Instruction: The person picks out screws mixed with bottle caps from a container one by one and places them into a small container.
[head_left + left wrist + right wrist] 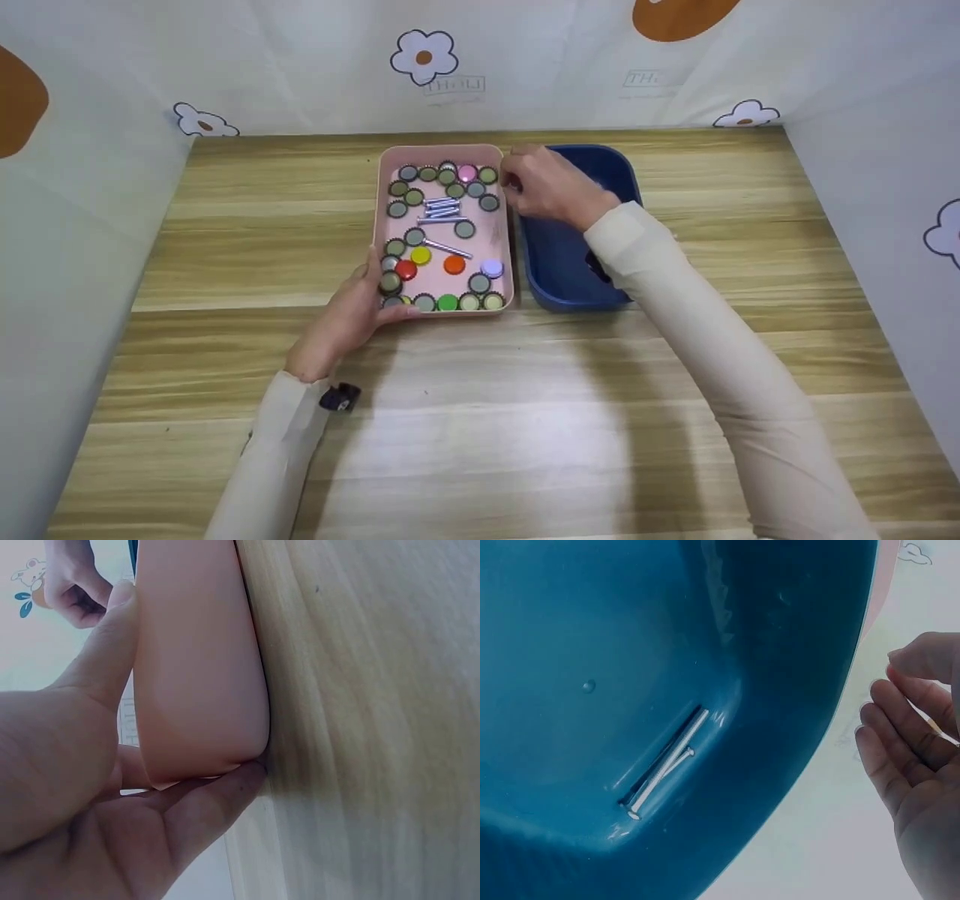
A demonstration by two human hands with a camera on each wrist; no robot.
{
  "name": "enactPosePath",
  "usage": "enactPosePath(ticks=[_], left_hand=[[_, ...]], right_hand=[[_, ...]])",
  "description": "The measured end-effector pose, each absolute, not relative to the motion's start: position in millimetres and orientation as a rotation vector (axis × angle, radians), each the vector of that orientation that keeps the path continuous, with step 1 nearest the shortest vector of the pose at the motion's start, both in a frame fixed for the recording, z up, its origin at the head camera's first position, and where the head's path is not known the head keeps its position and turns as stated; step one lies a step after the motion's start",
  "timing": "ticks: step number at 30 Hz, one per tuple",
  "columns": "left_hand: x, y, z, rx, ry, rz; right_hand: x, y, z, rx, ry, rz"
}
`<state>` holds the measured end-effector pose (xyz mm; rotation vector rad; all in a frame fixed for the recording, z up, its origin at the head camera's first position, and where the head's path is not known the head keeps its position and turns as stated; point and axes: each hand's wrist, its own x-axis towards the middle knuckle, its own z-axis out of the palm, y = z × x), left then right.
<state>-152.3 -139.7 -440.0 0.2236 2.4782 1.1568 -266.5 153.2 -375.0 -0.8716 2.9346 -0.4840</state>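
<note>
Wooden table (480, 420): left hand (352, 315) gripping pink tray (510, 247), right hand (551, 187) loosely curled, empty, above blue bin (562, 277).

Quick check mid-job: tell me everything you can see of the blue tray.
The blue tray is a deep, rounded-corner rectangular bin of glossy, plastic-looking material, upright on the wooden table, beside the pink tray on its right. The right wrist view shows two silver bolts lying together along one inner corner. The right hand hovers above its far left edge with loosely curled fingers, holding nothing visible and not plainly touching it.
</note>
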Motion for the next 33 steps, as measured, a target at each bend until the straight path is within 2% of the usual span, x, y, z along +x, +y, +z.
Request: enactPosePath(ticks=[21, 33], left_hand=[[-149.0, -139.0, -439.8, 0.333, 2.586, 1.024], [-148.4, -139.2, -439.2, 0.311, 2.569, 1.049]], right_hand=[[-257.4, 127.8, -373.7, -0.990, 2.822, -0.375], [-253.1, 111.7, -372.1, -0.936, 2.726, -0.287]])
